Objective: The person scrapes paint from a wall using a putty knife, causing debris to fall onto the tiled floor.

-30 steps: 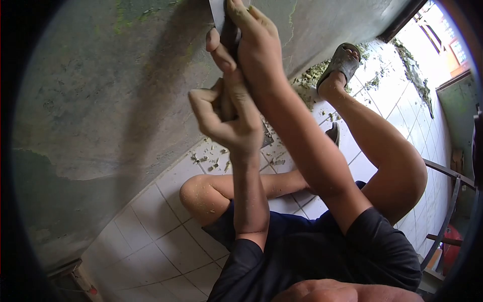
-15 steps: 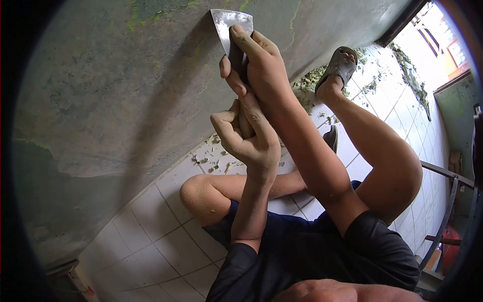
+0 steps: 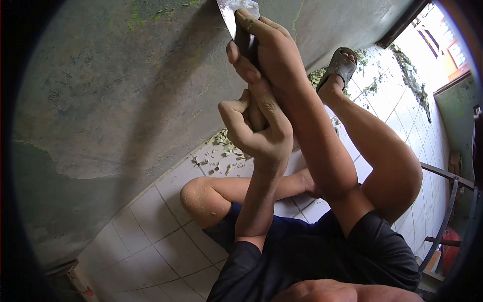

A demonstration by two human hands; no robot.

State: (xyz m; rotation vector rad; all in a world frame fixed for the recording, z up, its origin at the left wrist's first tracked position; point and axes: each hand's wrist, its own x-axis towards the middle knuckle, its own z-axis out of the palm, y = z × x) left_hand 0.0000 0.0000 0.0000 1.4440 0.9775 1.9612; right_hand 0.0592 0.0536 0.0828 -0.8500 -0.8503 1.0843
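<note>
I sit on a white tiled floor facing a grey-green wall with patchy, peeling paint. A metal scraper lies with its blade flat against the wall near the top of the view. My right hand grips it just behind the blade, with the index finger stretched along the blade. My left hand is clenched around the lower end of the handle, directly below the right hand. Most of the handle is hidden by both hands.
Paint flakes litter the tiles at the foot of the wall, and more debris lies near my sandalled foot. My bent knees sit under the arms. A metal frame and a red object stand at the right.
The scraper slid down the wall, then back up and slightly right, so its blade now reaches the top edge. Both hands moved with it, and the left hand shifted right.
</note>
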